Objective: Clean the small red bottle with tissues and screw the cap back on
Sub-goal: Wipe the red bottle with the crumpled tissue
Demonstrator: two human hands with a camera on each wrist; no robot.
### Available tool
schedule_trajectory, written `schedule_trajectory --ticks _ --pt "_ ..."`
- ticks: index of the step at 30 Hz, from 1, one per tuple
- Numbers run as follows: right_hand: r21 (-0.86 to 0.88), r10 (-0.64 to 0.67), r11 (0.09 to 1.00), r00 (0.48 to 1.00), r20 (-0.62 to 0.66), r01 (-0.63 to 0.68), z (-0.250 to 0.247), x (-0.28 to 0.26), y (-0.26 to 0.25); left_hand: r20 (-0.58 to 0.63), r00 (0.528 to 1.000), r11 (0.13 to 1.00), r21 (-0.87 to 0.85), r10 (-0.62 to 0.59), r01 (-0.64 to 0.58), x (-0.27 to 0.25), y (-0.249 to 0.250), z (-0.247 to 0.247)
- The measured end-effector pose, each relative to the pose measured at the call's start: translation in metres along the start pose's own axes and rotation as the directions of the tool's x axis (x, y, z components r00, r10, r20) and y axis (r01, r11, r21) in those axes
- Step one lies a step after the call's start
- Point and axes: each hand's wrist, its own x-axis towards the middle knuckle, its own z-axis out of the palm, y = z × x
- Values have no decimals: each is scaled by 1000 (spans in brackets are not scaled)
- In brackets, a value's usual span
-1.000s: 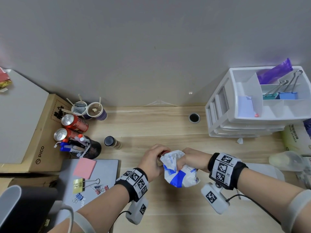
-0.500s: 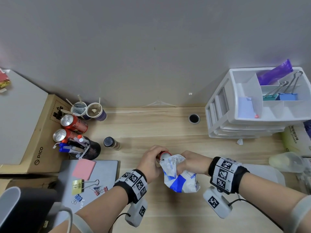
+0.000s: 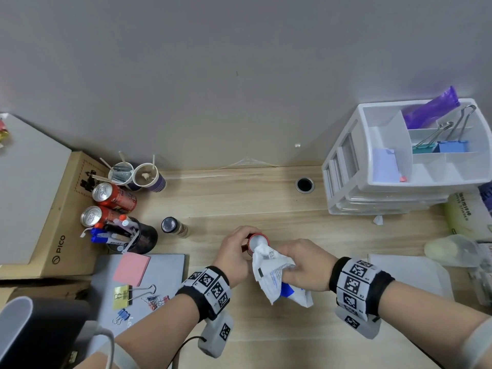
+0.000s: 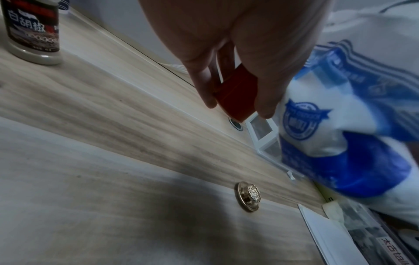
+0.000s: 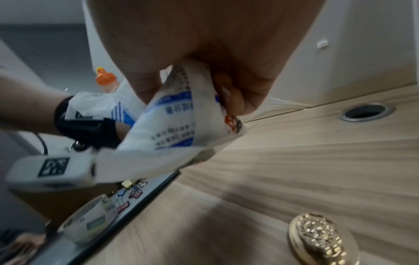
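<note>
Two hands over desk (image 3: pixel 266 203) mid-front edge, L hand (image 3: pixel 234 255) gripping small red bottle (image 3: pixel 257 242) off surface, R hand (image 3: pixel 306 265) clutching tissue pack (image 3: pixel 274 275) at bottle mouth, gold cap (image 4: pixel 248 196) lying on desk beneath.

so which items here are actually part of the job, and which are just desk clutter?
In the job:
- red bottle, held by the left hand
- tissue pack, held by the right hand
- gold cap, lying on the desk

Lying about:
- pepper bottle
- soda cans
- drawer organizer
- pink sticky notes
</note>
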Motion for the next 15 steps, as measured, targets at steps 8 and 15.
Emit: schedule_trajectory --ticks 8,15 --pt "-209 -234 957 961 -148 201 5 -5 16 -35 999 999 -53 -15 13 5 10 -4" --pt "-156 -263 962 911 -318 223 17 -12 31 -109 994 996 -85 -33 24 13 25 -4"
